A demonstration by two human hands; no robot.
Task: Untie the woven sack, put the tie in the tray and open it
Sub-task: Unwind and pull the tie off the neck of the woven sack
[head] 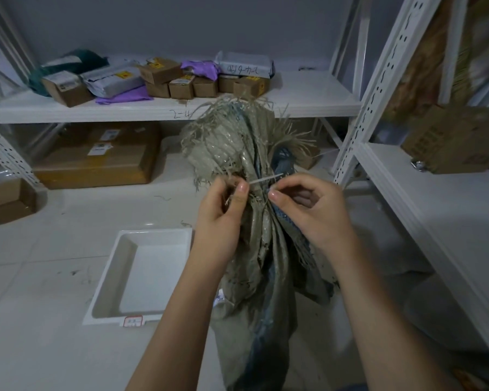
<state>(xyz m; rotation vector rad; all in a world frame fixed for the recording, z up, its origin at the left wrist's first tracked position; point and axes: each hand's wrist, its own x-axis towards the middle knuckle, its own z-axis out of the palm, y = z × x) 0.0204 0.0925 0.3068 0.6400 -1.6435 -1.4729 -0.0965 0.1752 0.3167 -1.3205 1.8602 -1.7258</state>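
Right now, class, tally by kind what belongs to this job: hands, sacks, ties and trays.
Bare hands: 2 (left hand, right hand)
Frayed grey-green woven sack: 1
Thin white tie: 1
White rectangular plastic tray: 1
Total: 5

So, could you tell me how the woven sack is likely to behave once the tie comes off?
The woven sack looks floppy: its gathered neck hangs in soft folds, so it will probably sag open. The frayed top edge may shed strands. With the tie gone, it may slump without both hands.
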